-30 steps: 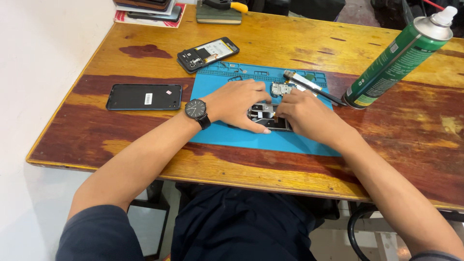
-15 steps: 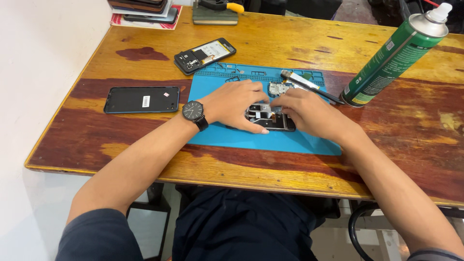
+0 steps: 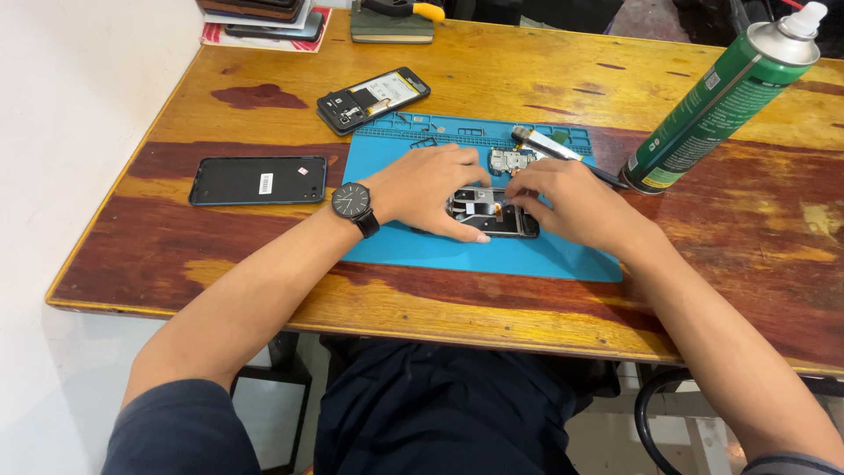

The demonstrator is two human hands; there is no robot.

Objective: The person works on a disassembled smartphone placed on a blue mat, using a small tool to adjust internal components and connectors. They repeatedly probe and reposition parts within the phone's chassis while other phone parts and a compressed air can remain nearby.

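Observation:
An opened phone body [image 3: 489, 214] with its insides bare lies on a blue work mat [image 3: 492, 255]. My left hand [image 3: 431, 189], with a black wristwatch [image 3: 352, 202] on the wrist, lies flat over the phone's left part and holds it down. My right hand [image 3: 567, 200] rests on the phone's right end, fingertips pinched at its upper edge; whether they hold a small part I cannot tell. Just above the hands lies a small metal phone part [image 3: 508, 161], with a slim tool [image 3: 549, 145] next to it.
A black phone back cover [image 3: 258, 180] lies left of the mat. Another opened phone [image 3: 374, 98] lies above the mat's left corner. A green spray can [image 3: 721, 101] leans at the right. Stacked items [image 3: 264, 16] and a yellow-handled tool [image 3: 400, 10] sit at the wooden table's [image 3: 176, 264] far edge.
Both hands stay on the opened phone; my fingers shift slightly over it. The view has moved a little.

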